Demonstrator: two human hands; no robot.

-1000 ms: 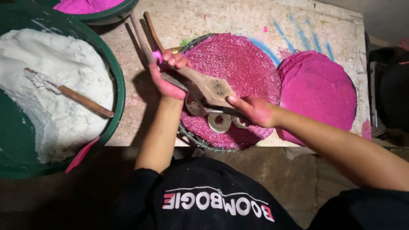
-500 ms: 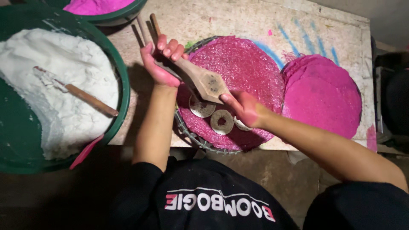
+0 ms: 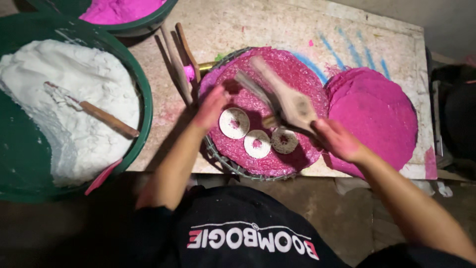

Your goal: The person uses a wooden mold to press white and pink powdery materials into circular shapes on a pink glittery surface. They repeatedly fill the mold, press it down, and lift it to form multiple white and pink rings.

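A round wire sieve full of pink powder sits on the stone slab. Three white rings with pink centres lie in a row on the powder. My right hand grips a wooden mould by its handle, holding it tilted over the sieve; it is blurred. My left hand, pink-stained and blurred, hovers over the sieve's left rim with fingers loosely apart, holding nothing, just left of the first ring.
A green basin at left holds white powder with a wooden-handled scoop. Another green basin of pink powder is at the top. Wooden sticks lie beside the sieve. A pile of pink discs lies at right.
My left hand let go of the mould and dropped to the sieve's left rim. The mould swung right in my right hand, uncovering three white rings on the powder.
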